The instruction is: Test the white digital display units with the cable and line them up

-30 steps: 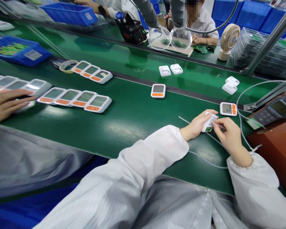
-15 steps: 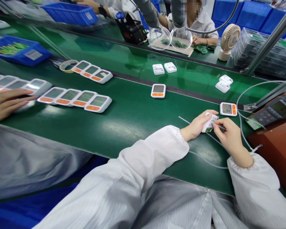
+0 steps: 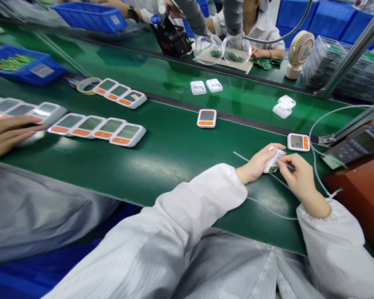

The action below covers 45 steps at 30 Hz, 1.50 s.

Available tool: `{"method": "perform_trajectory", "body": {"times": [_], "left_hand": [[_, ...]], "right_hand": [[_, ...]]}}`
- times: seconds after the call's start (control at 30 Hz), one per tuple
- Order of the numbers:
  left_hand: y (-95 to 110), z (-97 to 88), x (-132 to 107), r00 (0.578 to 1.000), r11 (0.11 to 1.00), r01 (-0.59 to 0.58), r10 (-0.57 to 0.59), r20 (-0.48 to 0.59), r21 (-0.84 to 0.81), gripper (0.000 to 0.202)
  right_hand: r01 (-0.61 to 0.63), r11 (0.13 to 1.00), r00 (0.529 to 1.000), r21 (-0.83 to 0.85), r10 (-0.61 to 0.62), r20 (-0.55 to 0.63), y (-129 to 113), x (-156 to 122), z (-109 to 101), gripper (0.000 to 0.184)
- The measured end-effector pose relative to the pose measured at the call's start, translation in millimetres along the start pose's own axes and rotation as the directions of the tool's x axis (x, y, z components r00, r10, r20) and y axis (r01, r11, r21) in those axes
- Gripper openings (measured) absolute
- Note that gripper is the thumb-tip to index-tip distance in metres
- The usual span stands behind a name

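My left hand (image 3: 258, 162) grips a small white device (image 3: 273, 161) tilted on edge over the green belt (image 3: 174, 149). My right hand (image 3: 299, 178) is closed in a pinch on a thin probe whose tip touches the device's side; a thin white cable (image 3: 268, 209) trails from there across the belt. A white and orange device with a lit display (image 3: 298, 142) lies just beyond my hands. Another one (image 3: 207, 118) lies face up at mid belt.
Rows of white-orange devices (image 3: 96, 129) lie at left, near a co-worker's hand (image 3: 6, 135). Pairs of white devices (image 3: 205, 87) sit on the far belt. A meter (image 3: 358, 145) rests on a brown box at right. Blue bins (image 3: 21, 64), a fan (image 3: 297, 54) and another person stand behind.
The white device pairs on the far belt have slid left. The rows at left shifted slightly left. My hands stay in place on the device.
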<state>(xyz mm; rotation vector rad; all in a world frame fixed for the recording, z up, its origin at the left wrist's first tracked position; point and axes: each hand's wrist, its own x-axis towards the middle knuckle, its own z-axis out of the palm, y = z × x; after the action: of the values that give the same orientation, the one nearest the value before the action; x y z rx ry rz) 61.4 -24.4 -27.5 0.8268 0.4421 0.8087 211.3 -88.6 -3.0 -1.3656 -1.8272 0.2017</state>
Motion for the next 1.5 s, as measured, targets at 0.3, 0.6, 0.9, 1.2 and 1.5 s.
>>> {"method": "perform_trajectory", "body": {"times": [0.3, 0.6, 0.9, 1.2, 1.5], "left_hand": [[-0.5, 0.1, -0.2, 1.0, 1.0, -0.002, 0.002, 0.022, 0.023, 0.048], [-3.1, -1.8, 0.0, 0.999, 0.998, -0.018, 0.016, 0.036, 0.056, 0.049], [-4.1, -1.9, 0.9, 0.999, 0.998, -0.017, 0.015, 0.032, 0.067, 0.053], [-3.6, -3.0, 1.3, 0.999, 0.995, -0.014, 0.01, 0.046, 0.099, 0.048], [-4.5, -1.9, -0.2, 0.999, 0.991, -0.027, 0.022, 0.035, 0.128, 0.049]], "right_hand": [[0.022, 1.0, 0.999, -0.01, -0.022, -0.023, -1.2, 0.3, 0.6, 0.014], [0.061, 0.997, 0.996, -0.047, -0.063, -0.055, -4.0, -0.8, 4.7, 0.013], [0.076, 0.995, 0.995, -0.071, -0.08, -0.058, -2.0, -0.4, 3.1, 0.012], [0.037, 0.997, 0.998, -0.073, -0.041, -0.054, -2.8, -0.5, 4.7, 0.014], [0.051, 0.997, 0.998, -0.058, -0.054, -0.041, -2.5, -0.2, 3.1, 0.015]]}}
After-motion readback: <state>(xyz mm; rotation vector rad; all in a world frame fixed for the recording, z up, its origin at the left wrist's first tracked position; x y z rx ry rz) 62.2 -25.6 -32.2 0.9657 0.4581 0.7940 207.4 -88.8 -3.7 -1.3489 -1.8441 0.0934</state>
